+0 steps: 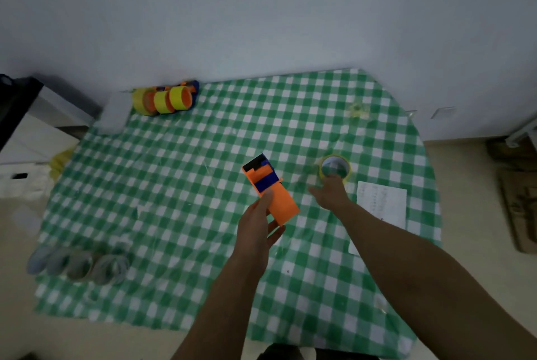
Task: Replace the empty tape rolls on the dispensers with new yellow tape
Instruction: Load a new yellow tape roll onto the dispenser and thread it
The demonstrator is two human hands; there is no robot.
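Note:
My left hand (259, 224) grips the orange handle of an orange, blue and black tape dispenser (270, 188) and holds it over the middle of the green checked cloth (180, 185). No roll shows on it. My right hand (331, 192) reaches to a yellow tape roll (334, 168) lying flat on the cloth, its fingertips at the roll's near rim. Whether the fingers hold the roll is hidden. Dispensers loaded with yellow tape (165, 99) stand at the far left by the wall.
Several empty grey cardboard cores (80, 265) lie in a row at the cloth's near left. A white paper sheet (380, 205) lies right of my right hand. A crumpled bit of tape (356, 109) sits far right. Cardboard boxes (517, 194) stand on the floor at the right.

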